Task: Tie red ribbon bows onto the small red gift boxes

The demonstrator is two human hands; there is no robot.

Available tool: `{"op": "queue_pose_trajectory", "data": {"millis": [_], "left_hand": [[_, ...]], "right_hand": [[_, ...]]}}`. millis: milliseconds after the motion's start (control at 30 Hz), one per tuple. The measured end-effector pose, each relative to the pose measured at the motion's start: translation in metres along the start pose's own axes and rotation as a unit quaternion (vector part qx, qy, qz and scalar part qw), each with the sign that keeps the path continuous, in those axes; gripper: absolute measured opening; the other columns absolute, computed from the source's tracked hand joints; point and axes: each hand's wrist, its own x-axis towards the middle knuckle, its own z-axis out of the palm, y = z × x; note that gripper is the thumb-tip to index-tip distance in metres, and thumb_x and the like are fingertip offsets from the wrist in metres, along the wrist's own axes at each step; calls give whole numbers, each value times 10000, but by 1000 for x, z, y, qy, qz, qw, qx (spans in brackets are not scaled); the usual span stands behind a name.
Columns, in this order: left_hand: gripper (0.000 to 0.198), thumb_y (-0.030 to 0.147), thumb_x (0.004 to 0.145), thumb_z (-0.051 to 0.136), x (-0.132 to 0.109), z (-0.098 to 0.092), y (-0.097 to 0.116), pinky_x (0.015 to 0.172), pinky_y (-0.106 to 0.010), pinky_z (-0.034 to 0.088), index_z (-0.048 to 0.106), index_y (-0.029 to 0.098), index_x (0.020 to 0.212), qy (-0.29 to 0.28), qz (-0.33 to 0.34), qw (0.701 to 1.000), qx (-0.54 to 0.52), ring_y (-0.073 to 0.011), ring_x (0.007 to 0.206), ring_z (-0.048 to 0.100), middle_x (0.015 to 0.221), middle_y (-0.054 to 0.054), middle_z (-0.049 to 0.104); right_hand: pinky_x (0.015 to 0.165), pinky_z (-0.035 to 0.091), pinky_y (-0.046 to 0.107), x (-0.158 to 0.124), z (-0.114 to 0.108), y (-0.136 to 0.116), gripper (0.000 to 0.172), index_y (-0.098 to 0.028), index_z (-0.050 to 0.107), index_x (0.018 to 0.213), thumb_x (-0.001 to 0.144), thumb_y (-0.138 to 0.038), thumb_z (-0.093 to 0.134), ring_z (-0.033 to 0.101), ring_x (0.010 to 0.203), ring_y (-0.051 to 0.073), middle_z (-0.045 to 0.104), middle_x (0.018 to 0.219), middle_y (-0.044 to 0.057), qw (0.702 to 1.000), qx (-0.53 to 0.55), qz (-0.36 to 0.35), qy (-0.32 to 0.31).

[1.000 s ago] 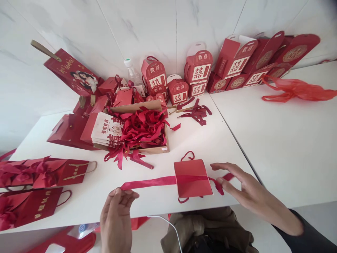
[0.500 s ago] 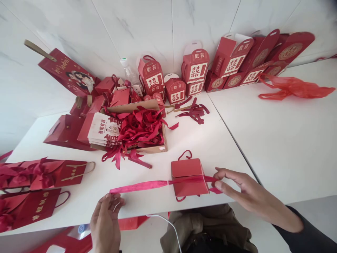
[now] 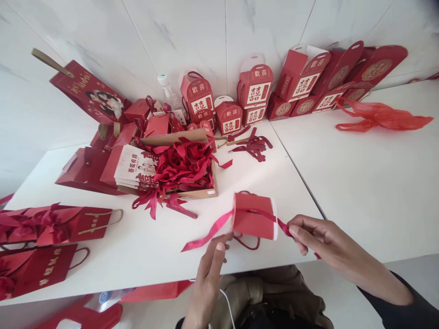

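A small red box point(image 3: 255, 226) with dark red cord handles sits tilted near the table's front edge. A red ribbon point(image 3: 211, 231) runs across the top of it, its loose left end trailing over the white table. My right hand point(image 3: 310, 233) pinches the ribbon's other end, just right of the box. At the box's lower left is my left hand point(image 3: 211, 260), fingers apart, fingertips close to the box's corner; whether they touch it cannot be made out.
A carton point(image 3: 202, 194) full of red ribbons stands left of centre. Red gift boxes point(image 3: 259, 93) line the wall. Cord pieces point(image 3: 255, 145) lie behind the box, a red plastic bag point(image 3: 387, 116) at right, and ribboned bags point(image 3: 92, 224) at front left.
My left hand has let go of the ribbon's left end and moved right to the box. The box has turned and shifted slightly right. My right hand has moved a little right with the ribbon.
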Motion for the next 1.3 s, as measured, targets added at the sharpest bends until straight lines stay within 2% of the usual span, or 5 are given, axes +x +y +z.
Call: {"op": "queue_pose_trajectory", "data": {"millis": [267, 467, 767, 967, 1300], "left_hand": [[441, 588, 947, 566, 37, 9, 15, 1065, -456, 471, 716, 253, 1192, 37, 138, 990, -4, -308, 1319, 568, 1348, -114, 668], [508, 539, 989, 537, 64, 24, 28, 1189, -452, 372, 592, 235, 1392, -24, 197, 980, -9, -271, 1435, 488, 1505, -110, 577], [472, 602, 996, 484, 36, 26, 19, 887, -381, 538, 746, 213, 1054, -5, 143, 990, -12, -290, 1053, 689, 1104, -111, 752], [395, 511, 1011, 530, 34, 32, 27, 1046, -362, 486, 673, 277, 1295, 0, 195, 978, -69, -271, 1319, 572, 1398, -89, 643], [215, 400, 1010, 576, 38, 35, 50, 979, -345, 493, 712, 233, 1004, 2, 279, 955, -98, -225, 1096, 666, 1137, -64, 734]], "right_hand": [[606, 479, 315, 8, -2, 7, 475, -245, 662, 939, 955, -703, 539, 538, 628, 180, 556, 692, -3, 999, 28, -12, 40], [858, 542, 342, 15, 8, 2, 410, -259, 662, 1136, 939, -619, 644, 638, 1027, 252, 675, 1070, 64, 997, 21, -59, 37], [711, 433, 323, 16, -2, -7, 384, -248, 615, 859, 1004, -591, 521, 545, 771, 200, 599, 832, 8, 996, -12, -72, 54], [776, 525, 399, 17, -8, -4, 387, -245, 657, 827, 977, -584, 542, 645, 925, 290, 718, 963, 63, 993, 3, -94, 68], [1055, 443, 421, 15, -4, -7, 365, -247, 606, 869, 1047, -547, 499, 585, 1225, 287, 689, 1158, 54, 985, 106, -109, 86]]}}
